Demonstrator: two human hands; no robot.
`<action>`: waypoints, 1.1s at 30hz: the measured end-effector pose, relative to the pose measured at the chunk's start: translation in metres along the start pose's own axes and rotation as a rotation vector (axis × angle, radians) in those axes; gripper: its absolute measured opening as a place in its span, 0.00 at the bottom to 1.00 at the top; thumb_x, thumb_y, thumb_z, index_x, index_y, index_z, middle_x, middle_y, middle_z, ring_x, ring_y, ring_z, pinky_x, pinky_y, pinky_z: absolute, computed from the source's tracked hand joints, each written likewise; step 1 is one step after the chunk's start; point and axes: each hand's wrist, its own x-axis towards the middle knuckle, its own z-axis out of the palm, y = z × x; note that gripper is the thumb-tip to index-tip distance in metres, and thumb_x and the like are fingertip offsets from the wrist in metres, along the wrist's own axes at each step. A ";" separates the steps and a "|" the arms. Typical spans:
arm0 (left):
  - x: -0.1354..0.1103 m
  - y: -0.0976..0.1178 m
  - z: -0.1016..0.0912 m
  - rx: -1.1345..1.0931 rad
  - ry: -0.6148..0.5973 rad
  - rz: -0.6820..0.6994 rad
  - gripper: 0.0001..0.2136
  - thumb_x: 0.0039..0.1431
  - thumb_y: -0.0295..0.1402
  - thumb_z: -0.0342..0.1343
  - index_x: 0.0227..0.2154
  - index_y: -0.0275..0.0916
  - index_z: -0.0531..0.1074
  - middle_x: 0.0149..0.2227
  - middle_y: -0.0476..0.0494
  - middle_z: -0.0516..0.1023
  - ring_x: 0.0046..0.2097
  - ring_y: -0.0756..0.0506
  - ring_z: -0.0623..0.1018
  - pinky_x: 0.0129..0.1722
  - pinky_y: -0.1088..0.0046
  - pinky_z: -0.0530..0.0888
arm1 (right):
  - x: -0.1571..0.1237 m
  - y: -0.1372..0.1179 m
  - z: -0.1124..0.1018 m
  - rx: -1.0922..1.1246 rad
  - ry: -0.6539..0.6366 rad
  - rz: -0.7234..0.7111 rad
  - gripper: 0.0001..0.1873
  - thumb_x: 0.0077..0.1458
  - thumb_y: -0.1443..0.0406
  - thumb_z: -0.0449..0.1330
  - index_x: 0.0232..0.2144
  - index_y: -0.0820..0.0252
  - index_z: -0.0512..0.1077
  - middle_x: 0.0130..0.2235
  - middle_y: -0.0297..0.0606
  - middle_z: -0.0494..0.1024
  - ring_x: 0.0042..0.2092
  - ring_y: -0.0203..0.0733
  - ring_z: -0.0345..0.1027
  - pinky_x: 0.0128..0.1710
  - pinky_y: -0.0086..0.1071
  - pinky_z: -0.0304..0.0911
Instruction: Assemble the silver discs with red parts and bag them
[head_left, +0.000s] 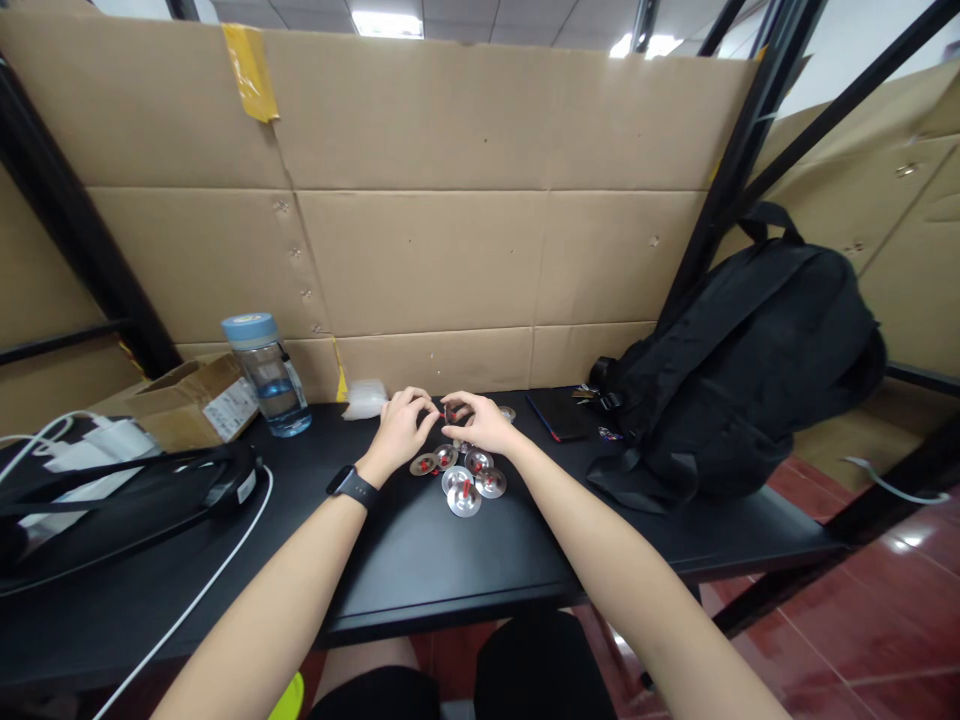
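Several small metal finger cymbals (463, 498) with red straps lie in a loose, overlapping group on the black table. Just beyond them, both my hands meet around one more finger cymbal (449, 413), which stands on edge between my fingers. My right hand (484, 424) is closed, its thumb and fingers gripping that disc. From the other side, my left hand (405, 428), with a dark watch at the wrist, pinches at the red strap. Its fingertips partly hide the strap. Another finger cymbal (508, 413) shows behind my right hand.
A translucent white bag (365, 398) lies left of my hands, near a blue-lidded water bottle (268, 375) and a cardboard box (195, 405). On the right are a dark flat case (557, 414) and a black backpack (757, 360). A cardboard wall (420, 260) closes the back.
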 end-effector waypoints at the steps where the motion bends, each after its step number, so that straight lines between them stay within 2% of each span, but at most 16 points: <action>1: 0.000 0.000 0.000 0.001 0.004 0.003 0.08 0.67 0.37 0.53 0.35 0.43 0.75 0.47 0.43 0.75 0.52 0.41 0.73 0.52 0.60 0.66 | 0.000 0.000 0.000 0.000 -0.001 -0.001 0.27 0.45 0.63 0.70 0.49 0.57 0.75 0.47 0.41 0.80 0.39 0.39 0.74 0.41 0.34 0.71; 20: 0.000 -0.002 -0.003 0.019 -0.016 0.018 0.09 0.68 0.38 0.52 0.36 0.42 0.75 0.49 0.42 0.75 0.53 0.40 0.72 0.51 0.59 0.66 | 0.001 0.004 -0.002 0.036 0.001 0.002 0.28 0.44 0.62 0.72 0.50 0.58 0.74 0.46 0.41 0.80 0.38 0.39 0.75 0.38 0.32 0.71; 33: 0.001 -0.010 -0.005 0.041 0.026 0.026 0.09 0.68 0.38 0.52 0.36 0.42 0.75 0.48 0.42 0.75 0.52 0.40 0.73 0.50 0.60 0.65 | 0.004 0.011 -0.008 0.053 0.038 0.040 0.27 0.44 0.63 0.71 0.48 0.58 0.74 0.45 0.39 0.80 0.37 0.37 0.74 0.37 0.31 0.70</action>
